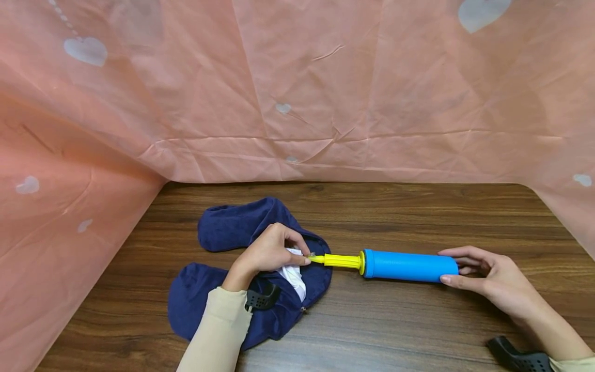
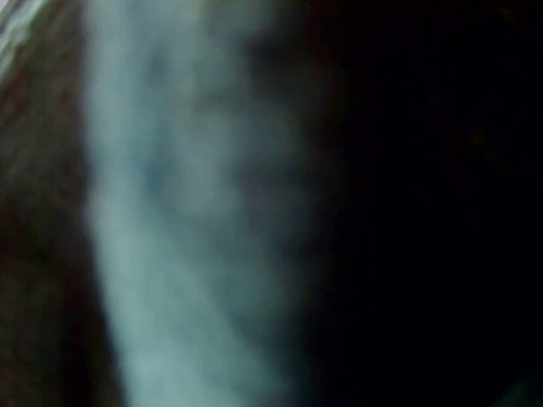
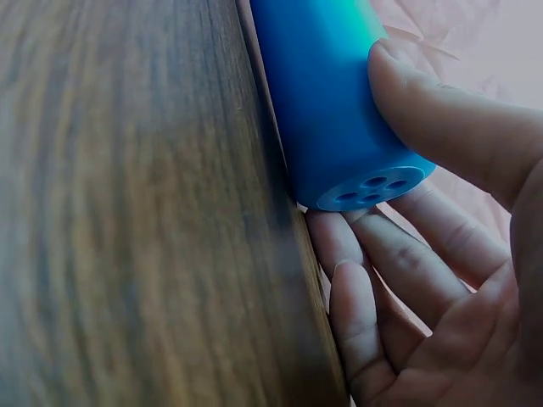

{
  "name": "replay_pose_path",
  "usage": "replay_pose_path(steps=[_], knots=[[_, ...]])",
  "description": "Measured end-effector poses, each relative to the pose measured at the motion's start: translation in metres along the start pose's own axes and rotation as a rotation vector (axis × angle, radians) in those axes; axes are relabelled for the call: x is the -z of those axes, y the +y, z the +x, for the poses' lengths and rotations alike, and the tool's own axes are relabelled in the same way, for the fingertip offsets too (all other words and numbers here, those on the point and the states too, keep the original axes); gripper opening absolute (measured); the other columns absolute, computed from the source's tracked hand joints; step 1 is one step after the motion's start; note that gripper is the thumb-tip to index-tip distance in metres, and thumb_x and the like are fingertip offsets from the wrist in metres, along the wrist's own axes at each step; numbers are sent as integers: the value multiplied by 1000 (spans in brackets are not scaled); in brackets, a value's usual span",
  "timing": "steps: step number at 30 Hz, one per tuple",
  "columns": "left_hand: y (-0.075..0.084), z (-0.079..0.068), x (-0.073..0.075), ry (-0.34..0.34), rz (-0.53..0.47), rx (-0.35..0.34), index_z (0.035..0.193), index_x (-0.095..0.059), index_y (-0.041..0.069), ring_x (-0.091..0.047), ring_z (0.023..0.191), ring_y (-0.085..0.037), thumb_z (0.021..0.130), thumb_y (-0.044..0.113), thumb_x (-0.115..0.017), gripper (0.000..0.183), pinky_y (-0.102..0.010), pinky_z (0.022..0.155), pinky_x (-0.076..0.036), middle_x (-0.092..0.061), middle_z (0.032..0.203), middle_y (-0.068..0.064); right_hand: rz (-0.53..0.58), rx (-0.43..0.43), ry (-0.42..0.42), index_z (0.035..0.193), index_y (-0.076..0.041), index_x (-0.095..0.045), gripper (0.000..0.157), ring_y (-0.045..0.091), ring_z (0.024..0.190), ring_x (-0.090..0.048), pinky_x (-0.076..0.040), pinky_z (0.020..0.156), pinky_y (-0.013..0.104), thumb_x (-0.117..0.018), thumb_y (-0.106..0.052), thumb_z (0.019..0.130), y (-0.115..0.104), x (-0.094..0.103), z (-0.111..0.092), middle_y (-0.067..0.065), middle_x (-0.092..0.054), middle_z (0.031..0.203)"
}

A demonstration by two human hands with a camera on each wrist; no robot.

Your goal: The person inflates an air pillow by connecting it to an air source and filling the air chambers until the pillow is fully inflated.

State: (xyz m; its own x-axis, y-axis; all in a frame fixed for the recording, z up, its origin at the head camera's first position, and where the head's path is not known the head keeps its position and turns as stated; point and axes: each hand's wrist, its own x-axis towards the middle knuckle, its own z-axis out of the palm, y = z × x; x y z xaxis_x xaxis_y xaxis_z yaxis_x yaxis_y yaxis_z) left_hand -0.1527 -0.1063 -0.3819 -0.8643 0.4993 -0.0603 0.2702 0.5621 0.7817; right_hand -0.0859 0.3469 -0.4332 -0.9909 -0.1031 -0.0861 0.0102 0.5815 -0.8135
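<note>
Pale sleeve [image 1: 217, 328], left hand [image 1: 271, 249] in pinch on clear valve [image 1: 313, 254], right hand [image 1: 497, 283] round blue pump [image 1: 411, 266]

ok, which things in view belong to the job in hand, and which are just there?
Job:
- blue pump, held by the right hand
- its yellow nozzle, tip at the left hand's fingertips
- navy U-shaped pillow
- white material in its opening

Just there:
- wooden table
- pink sheet
- black wrist bands, worn

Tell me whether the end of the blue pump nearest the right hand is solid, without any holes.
No, the right wrist view shows several round holes in that end of the blue pump.
</note>
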Motion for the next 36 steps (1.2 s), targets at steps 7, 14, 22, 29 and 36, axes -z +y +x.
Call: replay_pose_path(steps=[7, 14, 22, 29, 36], knots=[[1, 0, 0, -7, 15, -9, 86, -86, 16, -60, 68, -8, 87, 12, -89, 5, -23, 61, -47, -80, 85, 5, 9, 0, -3, 143, -13, -68, 51, -9, 101, -68, -58, 78, 20, -84, -23, 96, 8, 11, 0, -35, -70, 117], [0, 0, 0, -5, 14, 5, 88, -87, 15, -62, 70, -9, 86, 13, -90, 4, -23, 63, -48, -81, 88, 4, 70, -16, 30, 143, -13, -69, 47, -10, 100, -70, -60, 76, 21, -81, -14, 97, 29, 31, 0, -38, -69, 116], [1, -1, 1, -14, -7, 21, 89, -87, 14, -62, 72, -10, 87, 13, -90, 4, -24, 64, -49, -81, 90, 3, 109, -37, 105, 142, -28, -70, 51, -17, 96, -67, -54, 74, 13, -79, -6, 97, 60, 54, -4, -44, -65, 113], [0, -1, 1, -2, 3, 16, 87, -86, 16, -61, 69, -9, 86, 13, -90, 5, -23, 62, -48, -81, 88, 4, 103, -18, 137, 140, -33, -68, 54, -16, 94, -66, -53, 74, 11, -78, -2, 97, 78, 62, -6, -45, -61, 114], [0, -1, 0, 3, 7, -8, 86, -86, 15, -60, 68, -8, 86, 11, -89, 5, -22, 61, -47, -80, 86, 4, 95, -37, 75, 138, -30, -71, 48, -16, 96, -66, -56, 73, 17, -77, -4, 98, 68, 59, -7, -42, -66, 113]])
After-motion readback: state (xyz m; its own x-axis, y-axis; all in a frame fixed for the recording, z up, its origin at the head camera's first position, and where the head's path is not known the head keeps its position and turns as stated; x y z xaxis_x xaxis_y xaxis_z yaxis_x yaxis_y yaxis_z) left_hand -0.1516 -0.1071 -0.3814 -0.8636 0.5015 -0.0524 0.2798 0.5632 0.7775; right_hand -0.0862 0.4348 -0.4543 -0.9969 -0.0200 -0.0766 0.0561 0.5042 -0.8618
